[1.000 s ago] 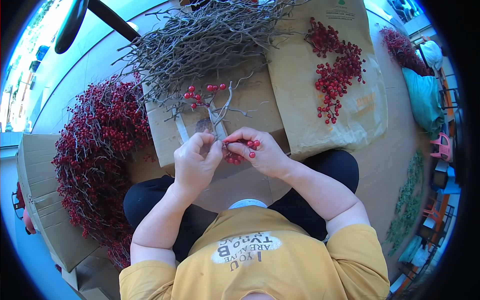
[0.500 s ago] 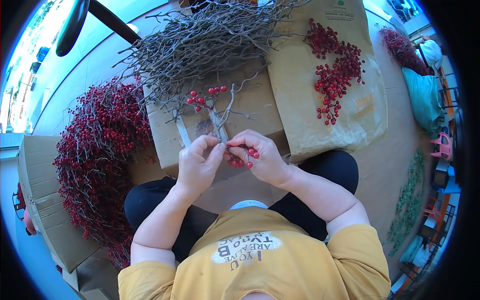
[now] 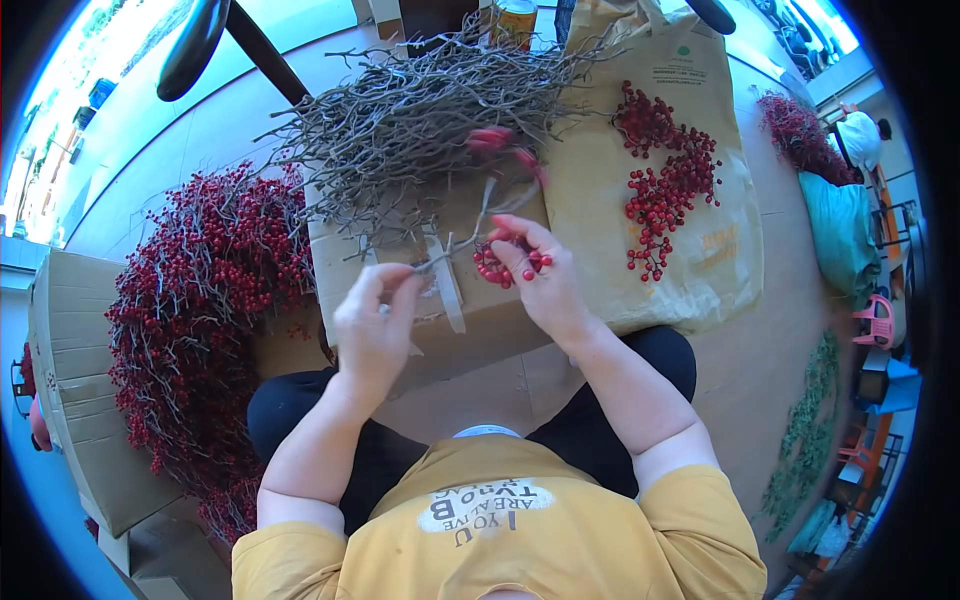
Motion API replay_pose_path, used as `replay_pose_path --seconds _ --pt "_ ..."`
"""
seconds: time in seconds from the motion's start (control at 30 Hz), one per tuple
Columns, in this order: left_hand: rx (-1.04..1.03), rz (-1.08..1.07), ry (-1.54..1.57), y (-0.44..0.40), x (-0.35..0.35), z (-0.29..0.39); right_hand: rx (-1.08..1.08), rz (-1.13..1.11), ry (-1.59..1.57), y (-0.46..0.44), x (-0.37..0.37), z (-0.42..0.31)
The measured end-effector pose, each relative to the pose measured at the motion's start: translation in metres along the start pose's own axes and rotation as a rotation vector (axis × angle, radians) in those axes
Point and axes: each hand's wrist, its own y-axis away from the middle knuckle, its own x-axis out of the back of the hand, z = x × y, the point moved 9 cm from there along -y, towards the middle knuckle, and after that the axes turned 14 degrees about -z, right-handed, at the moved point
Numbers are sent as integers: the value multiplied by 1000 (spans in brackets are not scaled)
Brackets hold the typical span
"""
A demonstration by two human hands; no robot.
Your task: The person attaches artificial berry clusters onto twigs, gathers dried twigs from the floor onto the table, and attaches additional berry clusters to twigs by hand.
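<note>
My left hand (image 3: 375, 325) pinches the lower end of a grey twig (image 3: 453, 247) over the cardboard box (image 3: 490, 310). Closed around a cluster of red berries (image 3: 493, 262), my right hand (image 3: 545, 280) is beside the twig's upper part. More red berries at the twig's top are blurred by motion. Behind the hands, a pile of bare grey twigs (image 3: 430, 110) lies on the box. Several berry sprigs (image 3: 670, 180) rest on the brown paper sack (image 3: 700, 260) to the right.
A large heap of red-berried branches (image 3: 210, 300) fills the left side, beside an open carton (image 3: 85, 380). Dark legs of furniture (image 3: 265, 50) stand at the top left. Green foliage (image 3: 805, 430) and a green sack (image 3: 838, 235) are on the right. A person (image 3: 860, 135) is at the far right.
The twig has tilted to the right and its berried top has swung up and right. My right hand has moved up and right, farther from my left hand. The camera view has shifted slightly.
</note>
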Motion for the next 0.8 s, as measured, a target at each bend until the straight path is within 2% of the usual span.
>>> replay_pose_path --seconds 0.03,0.07,0.13,0.2,0.23,0.33,0.43,0.47,0.57,0.6,0.73,0.8 --pt "-35 57 2 -4 15 5 -24 34 -1 -1 5 -2" --pt "49 82 220 -4 19 -2 -47 65 -3 -1 12 -4" --pt "143 40 412 -4 18 -4 -89 142 21 -1 25 -2" --pt "191 14 562 -3 11 -9 -143 177 -111 3 36 9" --pt "222 -35 668 -3 4 -11 -173 193 -177 4 37 12" --pt "315 -230 934 -1 -21 -6 -448 -223 -160 21 -22 10" --pt "535 -574 1234 15 -62 7 -403 -305 -427 29 -49 12" --pt "553 -664 1305 19 -73 6 -413 -224 -479 33 -45 18" --pt "641 -592 1290 16 -70 11 -323 -144 -454 29 -29 17" --pt "626 -626 1232 15 -66 12 -276 -134 -365 27 -22 11" --pt "272 -590 453 9 -50 21 -261 -27 -204 29 -6 -9" --pt "67 -385 148 9 -40 37 -177 4 -16 30 -3 -20"
